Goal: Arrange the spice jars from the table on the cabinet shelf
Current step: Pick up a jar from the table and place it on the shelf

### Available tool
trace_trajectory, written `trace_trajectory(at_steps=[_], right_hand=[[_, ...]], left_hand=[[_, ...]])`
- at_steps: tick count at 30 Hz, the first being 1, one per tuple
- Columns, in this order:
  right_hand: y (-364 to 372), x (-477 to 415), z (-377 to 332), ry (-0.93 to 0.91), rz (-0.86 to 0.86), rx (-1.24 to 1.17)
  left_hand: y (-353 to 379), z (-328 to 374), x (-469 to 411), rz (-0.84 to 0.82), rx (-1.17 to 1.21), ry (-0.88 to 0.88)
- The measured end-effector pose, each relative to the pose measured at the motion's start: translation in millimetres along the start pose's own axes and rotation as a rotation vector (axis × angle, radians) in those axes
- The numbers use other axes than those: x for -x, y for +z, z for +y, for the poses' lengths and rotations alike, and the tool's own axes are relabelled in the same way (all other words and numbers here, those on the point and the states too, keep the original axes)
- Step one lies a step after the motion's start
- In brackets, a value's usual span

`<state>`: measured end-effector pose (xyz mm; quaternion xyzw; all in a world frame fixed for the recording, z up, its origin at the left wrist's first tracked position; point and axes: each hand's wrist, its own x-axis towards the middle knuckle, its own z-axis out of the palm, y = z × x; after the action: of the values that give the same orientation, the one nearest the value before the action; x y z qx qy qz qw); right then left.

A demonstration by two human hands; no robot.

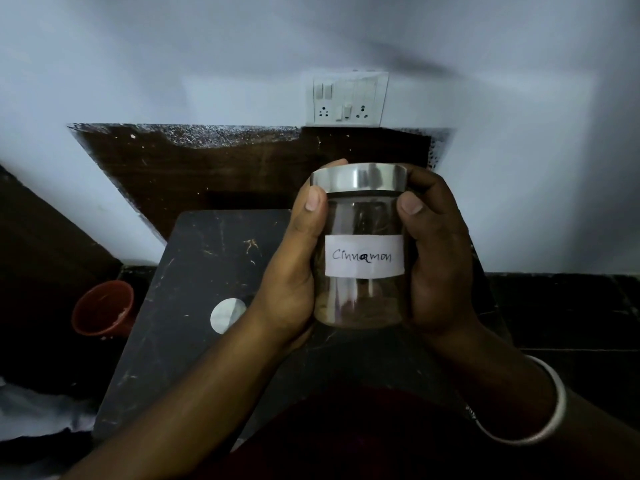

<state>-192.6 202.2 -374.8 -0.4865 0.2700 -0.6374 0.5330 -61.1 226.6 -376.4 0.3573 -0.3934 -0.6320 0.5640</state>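
A clear glass spice jar [362,216] with a shiny metal lid and a white label reading "Cinnamon" is held upright in front of me, above the dark table [194,289]. My left hand [294,271] grips its left side with the thumb up near the lid. My right hand [440,258] grips the right side, its thumb also just under the lid. Brown spice lies at the jar's bottom. No cabinet shelf shows in this view.
A white round disc [227,315] lies on the scratched dark table. A red-brown cup [104,311] sits on the floor to the left. A dark wooden board [225,168] leans against the white wall, with a switch and socket plate [346,100] above it.
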Motion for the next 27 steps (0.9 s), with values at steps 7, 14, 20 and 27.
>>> trace_trajectory(at_steps=[7, 14, 20, 27], right_hand=[[0.5, -0.2, -2.7, -0.007, -0.012, 0.01], [-3.1, -1.9, -2.8, -0.028, -0.015, 0.024], [-6.1, -10.2, -7.5, -0.088, -0.021, 0.059], [-1.3, -45.9, -56.2, -0.163, -0.122, 0.475]], left_hand=[[0.8, 0.8, 0.0, 0.009, 0.01, -0.007], [4.2, 6.2, -1.1, -0.013, -0.077, 0.043], [3.8, 13.0, -10.5, -0.098, -0.088, 0.131], [19.2, 57.0, -43.2, -0.11, -0.188, 0.352]])
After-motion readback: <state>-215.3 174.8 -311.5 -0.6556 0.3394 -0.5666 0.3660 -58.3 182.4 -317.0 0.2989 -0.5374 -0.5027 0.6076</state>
